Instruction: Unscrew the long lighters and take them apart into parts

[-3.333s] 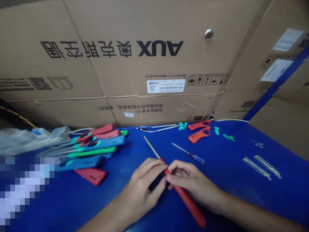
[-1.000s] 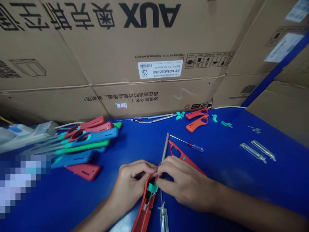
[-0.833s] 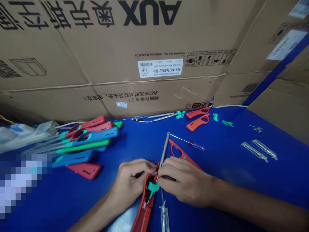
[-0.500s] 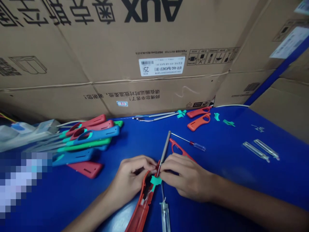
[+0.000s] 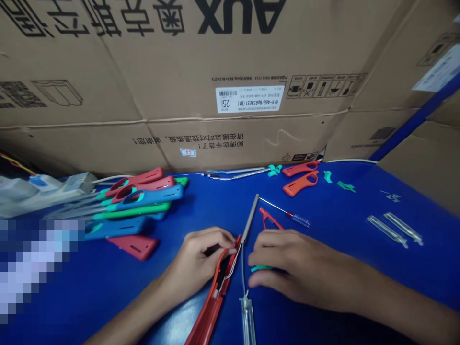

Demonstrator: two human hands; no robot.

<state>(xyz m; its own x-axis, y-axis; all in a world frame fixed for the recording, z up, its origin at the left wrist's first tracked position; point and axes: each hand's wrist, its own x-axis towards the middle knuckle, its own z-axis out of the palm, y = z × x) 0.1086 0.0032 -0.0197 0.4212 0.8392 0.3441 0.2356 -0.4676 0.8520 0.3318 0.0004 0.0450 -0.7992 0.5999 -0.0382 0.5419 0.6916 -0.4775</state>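
Note:
Pinched by its top end, a red lighter housing is in my left hand; its hollow side shows white wires and a black part inside. A grey metal tube leads up from the housing's tip, and a thin grey hose runs down to a clear gas tank. My right hand, just to the right, has its thumb and fingers closed on a green trigger, mostly hidden by the fingers. Behind that hand lies a red housing half, partly covered.
Several assembled lighters are piled at the left by a power strip. A screwdriver, orange housing half, loose green triggers and two clear tanks lie to the right. A cardboard box stands behind.
My right hand has drawn back to the right from the housing, taking the green trigger off it. My left hand still holds the housing. The view has shifted slightly.

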